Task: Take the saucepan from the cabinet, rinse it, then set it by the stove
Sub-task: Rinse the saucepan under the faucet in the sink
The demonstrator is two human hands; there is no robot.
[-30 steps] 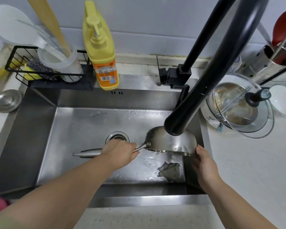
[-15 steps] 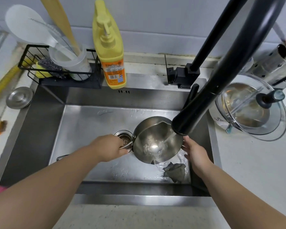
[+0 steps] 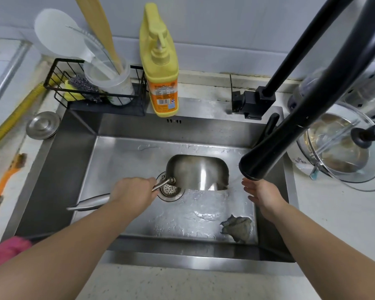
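Observation:
A small steel saucepan [image 3: 196, 172] hangs tipped over inside the steel sink [image 3: 126, 156], its mouth turned down and water spilling out of it onto the sink floor. My left hand [image 3: 134, 191] grips its long handle, whose end sticks out to the left. My right hand [image 3: 261, 192] is off the pan, fingers spread, just right of it and under the head of the black faucet [image 3: 266, 161]. The drain strainer [image 3: 170, 189] lies under the handle joint.
A grey rag [image 3: 237, 228] lies in the sink's front right corner. Behind the sink stand a yellow soap bottle [image 3: 160, 68] and a black wire rack [image 3: 91, 89] with a utensil cup. A glass-lidded pot [image 3: 342, 148] sits on the right counter, a round steel lid [image 3: 42, 125] on the left.
The pan has turned from mouth-up to mouth-down, pouring its water out. My right hand has let go of the rim and drawn back to the right.

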